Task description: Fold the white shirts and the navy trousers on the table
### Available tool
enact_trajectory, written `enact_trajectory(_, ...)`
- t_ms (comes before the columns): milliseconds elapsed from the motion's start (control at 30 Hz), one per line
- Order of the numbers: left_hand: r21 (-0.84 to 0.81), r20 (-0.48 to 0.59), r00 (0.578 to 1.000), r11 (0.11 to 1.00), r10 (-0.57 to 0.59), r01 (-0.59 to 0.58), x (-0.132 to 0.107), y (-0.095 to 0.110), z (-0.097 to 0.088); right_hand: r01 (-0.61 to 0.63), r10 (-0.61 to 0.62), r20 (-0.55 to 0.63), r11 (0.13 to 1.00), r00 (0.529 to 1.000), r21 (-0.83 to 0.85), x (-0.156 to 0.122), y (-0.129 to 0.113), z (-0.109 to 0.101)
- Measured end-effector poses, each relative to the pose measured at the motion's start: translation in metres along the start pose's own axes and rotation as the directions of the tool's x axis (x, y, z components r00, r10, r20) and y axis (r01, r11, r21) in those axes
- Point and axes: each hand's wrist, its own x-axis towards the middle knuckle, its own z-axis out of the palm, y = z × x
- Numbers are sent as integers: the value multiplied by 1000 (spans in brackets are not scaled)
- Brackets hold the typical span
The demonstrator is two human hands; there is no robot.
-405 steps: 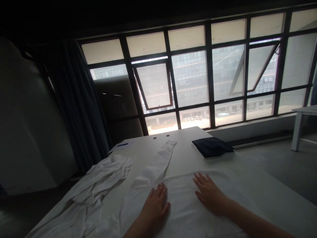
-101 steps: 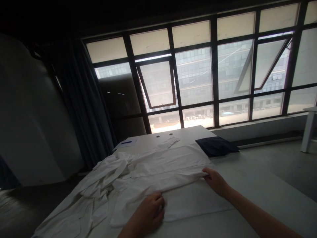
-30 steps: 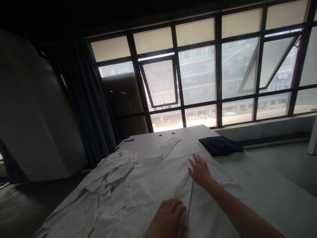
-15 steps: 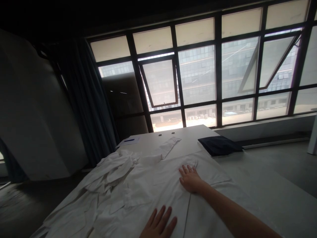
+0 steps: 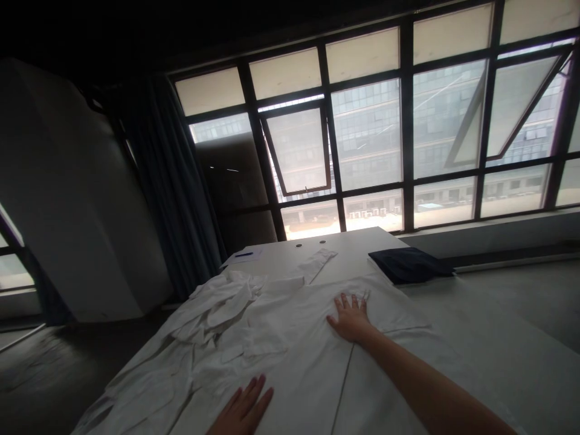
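On the white table (image 5: 357, 238), the right hand (image 5: 351, 318) lies palm down on a white long-sleeved garment (image 5: 294, 338), its fingers spread and open, gripping nothing; the left hand (image 5: 240, 411) sits at the table's near part, its fingers also spread and holding nothing, over the garment's lower area, though whether its palm touches the cloth I cannot tell; the garment spreads across the table's middle, a thin straight crease (image 5: 344, 380) running down it between the hands; a crumpled mass of white fabric (image 5: 212, 308) bunches toward the table's left side; a sleeve (image 5: 319, 264) reaches toward the far end; a dark navy folded cloth (image 5: 410, 266) lies at the far right edge; a sheet of paper (image 5: 244, 255) with a blue pen (image 5: 243, 254) lies at the far left corner
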Motion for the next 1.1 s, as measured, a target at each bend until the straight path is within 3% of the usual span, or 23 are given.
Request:
enact_trajectory(100,-151,-78,962,957,-262,249,16,2,-21,-32,32,-16,999,999,-4,9,4,-5)
enact_trajectory(200,-295,12,881,840,-474,456,17,-7,-30,-61,61,-29,998,998,-7,17,8,-8)
enact_trajectory(300,-330,116,861,798,-495,504,7,-19,-29,-80,80,-42,997,996,-11,21,11,-7)
enact_trajectory(400,-312,144,842,784,-519,537,-4,-25,-27,-81,81,-40,997,996,-15,23,12,-6)
enact_trajectory(500,-336,113,840,775,-531,536,-10,-24,-29,-79,78,-33,997,996,-18,23,12,-5)
enact_trajectory(633,-416,60,881,790,-470,450,-11,-27,-30,-78,77,-32,997,997,-24,23,12,-5)
enact_trajectory(733,-425,32,845,758,-534,495,-10,-33,-28,-85,85,-23,996,996,-27,24,12,-5)
enact_trajectory(867,-390,93,776,694,-624,605,-6,-31,-27,-89,89,-20,996,996,-27,25,12,-5)
enact_trajectory(967,-354,113,765,694,-634,627,-1,-22,-29,-83,82,-26,996,996,-25,25,12,-5)
enact_trajectory(1100,-413,56,796,711,-603,569,3,-15,-38,-79,79,-31,997,996,-22,24,12,-4)
